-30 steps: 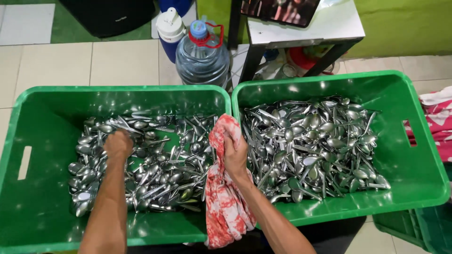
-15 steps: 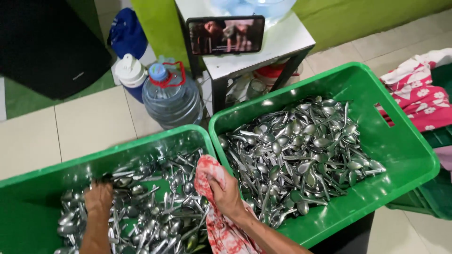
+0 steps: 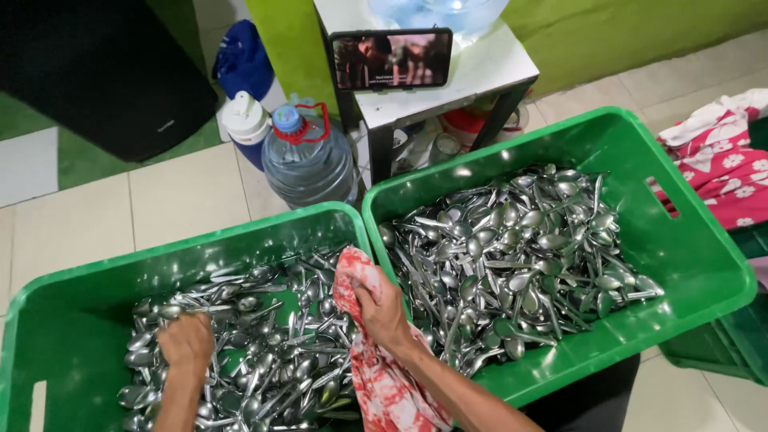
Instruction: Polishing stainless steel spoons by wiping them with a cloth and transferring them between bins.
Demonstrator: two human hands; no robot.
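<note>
Two green plastic crates stand side by side, each holding a heap of metal spoons. My left hand [image 3: 186,344] reaches down into the spoons [image 3: 272,352] of the left crate [image 3: 72,312], fingers curled among them. Over the shared rim between the crates, my right hand [image 3: 382,308] grips a red and white patterned cloth [image 3: 384,384] that hangs down toward me. The right crate [image 3: 688,256] holds its own heap of spoons [image 3: 520,256], untouched by either hand.
A large clear water bottle [image 3: 308,160] with a blue cap stands behind the crates, beside a white-capped container [image 3: 246,122]. A small white table [image 3: 448,72] carries a phone [image 3: 392,59] showing a video. A pink floral cloth [image 3: 720,168] lies at the right. The floor is tiled.
The view has swung left and tilted, so the crates now sit lower and slanted. My left hand stays in the left crate's spoons and my right hand keeps hold of the cloth.
</note>
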